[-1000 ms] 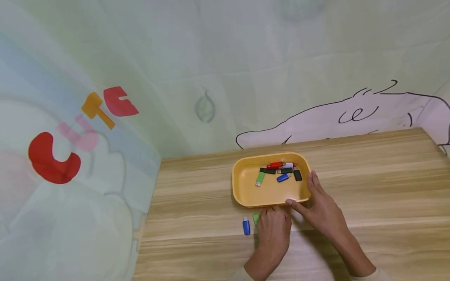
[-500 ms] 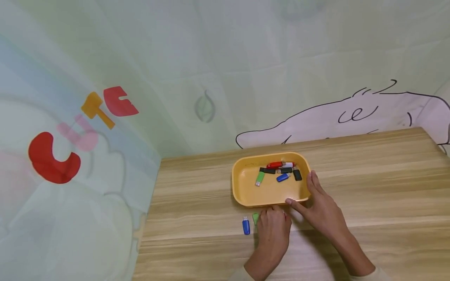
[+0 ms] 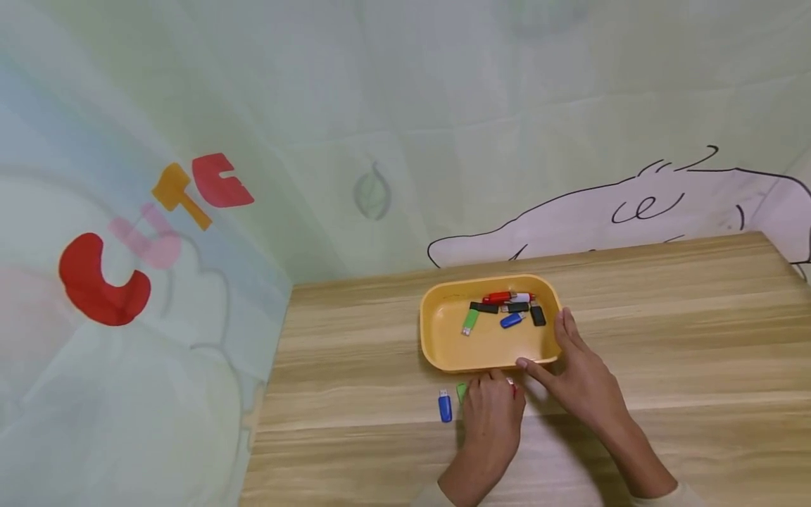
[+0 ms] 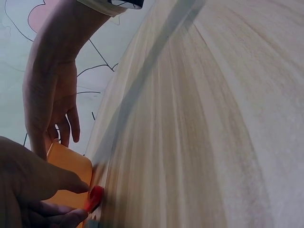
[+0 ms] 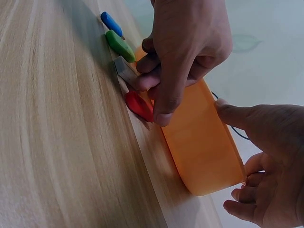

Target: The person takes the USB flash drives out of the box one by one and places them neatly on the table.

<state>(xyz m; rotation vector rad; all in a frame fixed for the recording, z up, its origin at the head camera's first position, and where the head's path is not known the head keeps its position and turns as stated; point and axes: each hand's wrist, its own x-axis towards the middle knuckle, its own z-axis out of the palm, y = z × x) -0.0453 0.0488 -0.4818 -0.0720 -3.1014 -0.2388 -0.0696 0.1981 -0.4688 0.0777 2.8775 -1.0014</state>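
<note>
My left hand (image 3: 493, 415) is low over the table just in front of a yellow plastic box (image 3: 443, 352). Its thumb and fingertips pinch a red USB flash drive (image 5: 139, 105) lying by the box's near wall. Beside that drive is a grey one (image 5: 126, 71), partly covered by the fingers. A green flash drive (image 5: 119, 46) and a blue one (image 3: 445, 406) lie further left. My right hand (image 3: 586, 384) holds the box's near right corner, thumb on the front rim and fingers along the right side.
Inside the box lie several flash drives, among them a green one (image 3: 470, 322), a blue one (image 3: 512, 320) and a red one (image 3: 499, 297). Wood-grain tabletop (image 3: 697, 338) stretches to both sides. A printed cloth (image 3: 329, 176) hangs behind the table's back edge.
The red drive's metal end shows a little more beside the left fingers. Both hands and the box have stayed in place, and the head view has shifted slightly.
</note>
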